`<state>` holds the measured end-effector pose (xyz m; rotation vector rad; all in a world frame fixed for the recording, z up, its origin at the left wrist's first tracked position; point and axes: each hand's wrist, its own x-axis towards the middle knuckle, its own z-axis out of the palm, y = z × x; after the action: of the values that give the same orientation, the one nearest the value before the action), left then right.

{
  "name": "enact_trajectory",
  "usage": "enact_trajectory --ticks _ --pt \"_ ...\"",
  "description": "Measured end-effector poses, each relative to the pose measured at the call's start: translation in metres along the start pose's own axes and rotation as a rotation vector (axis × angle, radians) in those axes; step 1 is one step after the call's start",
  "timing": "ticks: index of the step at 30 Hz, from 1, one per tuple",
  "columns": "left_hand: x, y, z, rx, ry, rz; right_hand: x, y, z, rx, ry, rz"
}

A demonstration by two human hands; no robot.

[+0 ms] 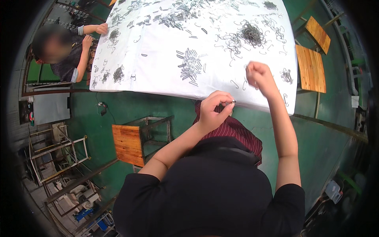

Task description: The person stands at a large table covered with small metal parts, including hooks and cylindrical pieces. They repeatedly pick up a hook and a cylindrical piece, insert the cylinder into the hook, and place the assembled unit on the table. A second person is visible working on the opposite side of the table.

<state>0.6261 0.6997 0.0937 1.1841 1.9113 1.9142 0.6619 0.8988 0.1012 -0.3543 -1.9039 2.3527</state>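
Note:
My left hand [213, 112] is at the table's near edge, thumb and fingers pinched on a small shiny metal piece [233, 101], most of it hidden by the fingertips. Farther right, my right hand [260, 78] is raised over the white-covered table [158, 75] with its fingers curled together. What those fingers hold, if anything, cannot be made out. Just left of it, a loose bent wire hook [234, 83] rests on the cloth. Beyond lies a dark heap of wire hooks [252, 34] with others scattered round it. A pile of short, narrow metal strips [191, 65] lies left of my hands.
Smaller hook clusters [286, 76] lie at the table's right side. Another person [65, 55] sits at the left end, hands at the table edge. Wooden-topped stools [128, 144] stand below left and a wooden bench [311, 68] stands at the right. Metal frames [59, 150] stand far left.

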Motion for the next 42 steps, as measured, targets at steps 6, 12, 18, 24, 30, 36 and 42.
enact_trajectory --ticks 6,12,18,24,30,36,42 --pt "0.006 -0.006 0.010 -0.024 -0.045 -0.010 -0.053 -0.019 0.026 0.091 -0.068 0.025" --pt "0.010 -0.005 0.014 -0.033 -0.129 -0.044 -0.060 -0.015 0.040 0.087 0.160 0.051" --pt "0.027 -0.013 0.020 -0.122 -0.337 -0.027 -0.075 0.005 0.039 0.147 0.372 -0.087" --pt "0.040 -0.020 0.035 -0.290 -0.690 -0.168 -0.110 0.027 0.046 0.262 0.730 -0.183" --pt "0.059 -0.019 0.060 -0.466 -1.063 -0.051 -0.131 0.026 0.095 0.413 1.190 -0.210" --pt "0.065 -0.006 0.062 -0.617 -1.243 0.128 -0.121 0.014 0.136 0.370 1.614 -0.329" --pt "0.049 -0.012 0.046 -0.728 -1.452 -0.075 -0.132 0.063 0.169 0.670 1.595 -0.544"
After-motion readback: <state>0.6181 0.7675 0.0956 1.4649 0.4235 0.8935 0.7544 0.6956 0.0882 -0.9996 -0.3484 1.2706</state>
